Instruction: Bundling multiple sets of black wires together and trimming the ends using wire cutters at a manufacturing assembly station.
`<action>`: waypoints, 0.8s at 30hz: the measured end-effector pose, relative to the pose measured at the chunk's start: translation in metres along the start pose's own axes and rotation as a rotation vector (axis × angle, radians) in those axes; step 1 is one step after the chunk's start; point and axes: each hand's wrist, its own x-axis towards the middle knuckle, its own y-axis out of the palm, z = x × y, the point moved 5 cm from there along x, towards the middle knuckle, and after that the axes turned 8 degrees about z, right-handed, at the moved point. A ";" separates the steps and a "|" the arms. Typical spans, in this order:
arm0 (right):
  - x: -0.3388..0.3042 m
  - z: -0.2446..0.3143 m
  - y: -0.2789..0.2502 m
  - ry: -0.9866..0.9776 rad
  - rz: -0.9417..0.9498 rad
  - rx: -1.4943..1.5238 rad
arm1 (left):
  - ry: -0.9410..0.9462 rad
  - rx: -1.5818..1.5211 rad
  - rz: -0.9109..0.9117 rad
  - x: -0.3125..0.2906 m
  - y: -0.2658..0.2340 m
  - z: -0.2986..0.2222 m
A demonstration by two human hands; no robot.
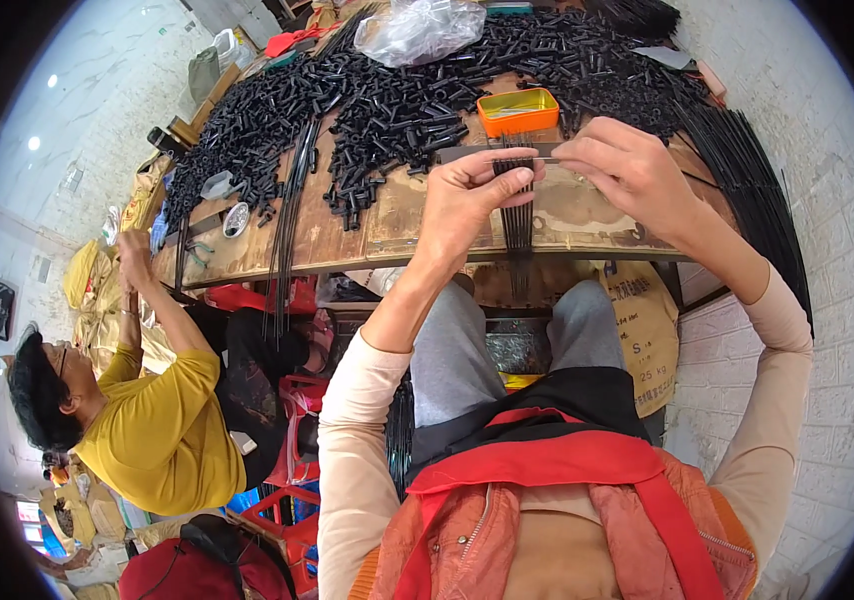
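A bundle of thin black rods (518,228) is clasped between the thumb and fingers of the left hand (463,200) over the worktop (407,215)'s front edge. Beside it, a slim piece (546,158), too small to identify, is pinched by the right hand (635,168).

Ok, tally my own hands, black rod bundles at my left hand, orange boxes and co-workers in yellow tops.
Your hands: 2 (left hand, right hand)
Black rod bundle there: 1
Orange box: 1
Co-worker in a yellow top: 1
Total: 5
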 end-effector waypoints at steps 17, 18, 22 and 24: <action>0.002 -0.161 0.117 0.292 0.157 0.198 | 0.268 1.412 0.253 -0.019 -0.031 0.116; 0.014 -0.178 0.127 0.297 0.163 0.194 | 0.276 1.374 0.259 -0.017 -0.031 0.118; 0.057 -0.251 0.178 0.343 0.329 0.024 | 0.194 1.438 0.344 -0.002 -0.024 0.113; 0.059 -0.275 0.198 0.396 0.481 0.001 | 0.122 1.429 0.378 0.006 -0.024 0.111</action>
